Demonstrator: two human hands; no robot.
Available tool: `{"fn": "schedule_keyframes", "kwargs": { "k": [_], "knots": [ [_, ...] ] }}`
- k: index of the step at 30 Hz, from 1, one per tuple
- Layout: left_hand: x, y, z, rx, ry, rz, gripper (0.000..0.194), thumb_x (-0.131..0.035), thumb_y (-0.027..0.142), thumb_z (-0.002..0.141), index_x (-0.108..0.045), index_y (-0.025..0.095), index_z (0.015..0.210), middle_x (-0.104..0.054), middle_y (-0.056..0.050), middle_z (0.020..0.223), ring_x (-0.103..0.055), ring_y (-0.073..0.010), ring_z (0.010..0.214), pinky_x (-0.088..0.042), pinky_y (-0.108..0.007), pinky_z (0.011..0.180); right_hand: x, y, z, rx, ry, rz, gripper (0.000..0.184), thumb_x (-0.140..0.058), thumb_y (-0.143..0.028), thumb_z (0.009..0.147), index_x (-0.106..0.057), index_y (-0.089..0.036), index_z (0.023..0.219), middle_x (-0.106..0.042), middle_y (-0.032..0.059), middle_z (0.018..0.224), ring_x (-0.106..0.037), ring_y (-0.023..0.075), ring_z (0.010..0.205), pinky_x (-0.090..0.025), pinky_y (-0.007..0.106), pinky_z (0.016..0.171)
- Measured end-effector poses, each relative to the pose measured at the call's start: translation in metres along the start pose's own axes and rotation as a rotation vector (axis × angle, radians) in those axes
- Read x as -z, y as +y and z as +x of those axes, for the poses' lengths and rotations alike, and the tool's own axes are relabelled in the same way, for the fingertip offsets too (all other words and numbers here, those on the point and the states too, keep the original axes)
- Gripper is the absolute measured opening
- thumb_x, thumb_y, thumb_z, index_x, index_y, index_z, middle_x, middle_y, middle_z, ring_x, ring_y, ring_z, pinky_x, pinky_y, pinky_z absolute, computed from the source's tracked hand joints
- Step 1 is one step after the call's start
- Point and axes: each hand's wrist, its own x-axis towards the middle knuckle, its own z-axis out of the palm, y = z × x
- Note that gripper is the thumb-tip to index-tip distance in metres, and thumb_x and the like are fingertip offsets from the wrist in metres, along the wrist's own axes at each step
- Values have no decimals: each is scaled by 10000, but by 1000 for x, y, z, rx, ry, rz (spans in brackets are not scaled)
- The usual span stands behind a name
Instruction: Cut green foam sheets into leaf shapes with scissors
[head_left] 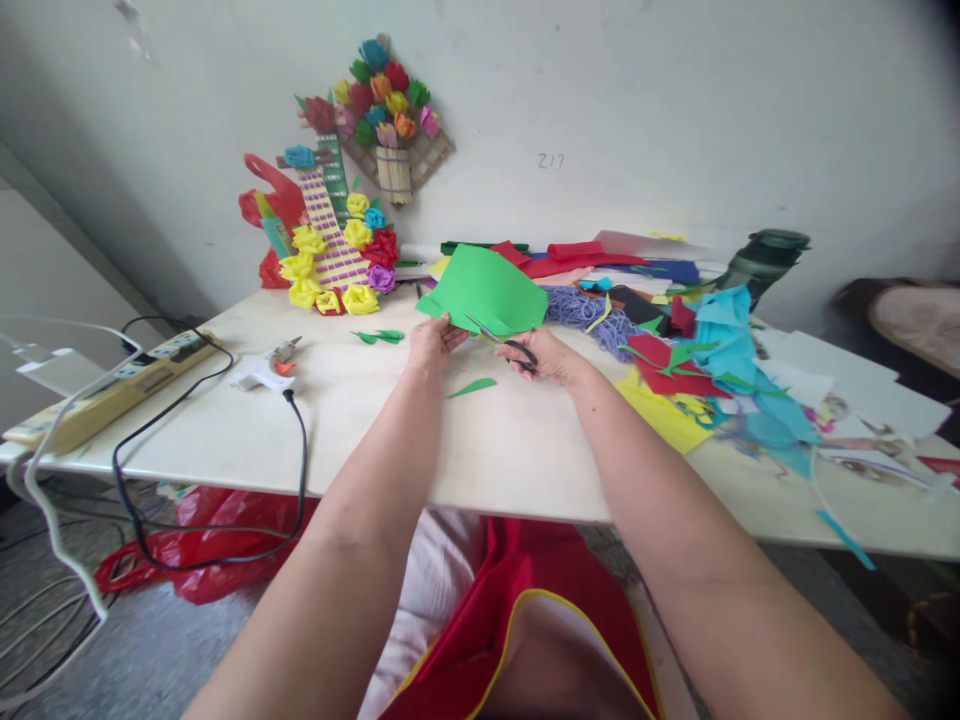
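A sheet of green paper (487,285) is held up over the table, its near edge pinched in my left hand (433,340). My right hand (541,356) grips a pair of scissors (527,357) with dark handles, and the blades point left against the paper's lower edge. Whether the blades are parted is too small to tell. One cut green leaf shape (472,387) lies on the table just below my hands. Several more green leaf pieces (379,337) are left of my left hand.
A glue gun (262,372) and a power strip (112,390) with cords sit at the left. Paper flowers (360,240) stand at the back left. Purple shredded strands (592,318), coloured scraps (667,410) and a dark bottle (769,265) occupy the right side of the table (517,460).
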Motion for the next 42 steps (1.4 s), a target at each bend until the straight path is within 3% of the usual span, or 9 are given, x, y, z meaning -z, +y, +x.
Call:
{"fn": "schedule_keyframes", "kwargs": {
  "k": [6,12,16,20,27,31,34,38,42],
  "knots": [
    [0,-1,-2,-19,-24,29,56,-555,152,766,-558,131,715,-611,-29,582,-629,-144,563,-530,-302,680,1,0,0,2,-1,14,178,-689,-255,707,-569,-131,667,-487,-63,413,-367,33,291,-270,155,295],
    [-5,0,-5,-88,50,1,105,-639,175,720,-553,136,766,-619,-1,614,-606,-116,523,-528,-293,655,-18,-6,-2,-55,29,53,232,-672,-262,743,-533,-129,614,-523,-38,427,-382,28,285,-280,149,282],
    [-5,0,-1,-143,113,-13,161,-676,206,698,-553,149,785,-614,18,626,-601,-105,527,-523,-276,644,-29,-5,1,-53,29,73,222,-691,-305,737,-589,-120,805,-612,-1,504,-462,50,304,-229,147,250],
    [-4,2,0,-169,144,-22,163,-677,223,708,-541,156,767,-598,24,604,-583,-95,506,-519,-255,615,-32,-4,2,-26,19,155,367,-672,-289,759,-539,-133,1063,-657,-3,575,-542,82,353,-298,147,264],
    [-7,8,-5,-192,219,-24,168,-667,234,714,-539,166,799,-608,22,613,-598,-105,538,-518,-254,617,-32,-7,3,25,43,123,505,-659,-241,767,-451,-178,1223,-658,-38,599,-574,94,368,-343,143,276],
    [-6,7,-3,-180,182,-10,176,-679,239,694,-548,154,775,-607,13,610,-600,-112,518,-519,-276,624,-25,-5,3,8,-1,124,576,-626,-225,796,-388,-158,1317,-672,-15,619,-581,100,379,-342,150,274],
    [-5,6,-3,-158,119,7,168,-682,237,689,-558,148,759,-608,3,597,-602,-117,513,-522,-277,624,-17,-3,2,-21,-41,129,484,-630,-251,798,-462,-128,1235,-674,1,609,-570,95,373,-326,149,269],
    [-5,5,-5,-107,32,15,165,-698,226,677,-576,145,754,-612,-8,596,-624,-131,547,-534,-287,658,-5,-3,-3,-36,-84,81,197,-617,-293,810,-586,-105,862,-643,12,549,-505,61,330,-293,143,260],
    [-5,3,-6,-75,-49,53,156,-700,216,670,-578,145,735,-625,-19,611,-626,-137,557,-542,-306,669,4,-5,-8,-46,-116,22,258,-642,-347,786,-570,-112,707,-631,20,529,-497,56,336,-301,145,266]
  ]
}}
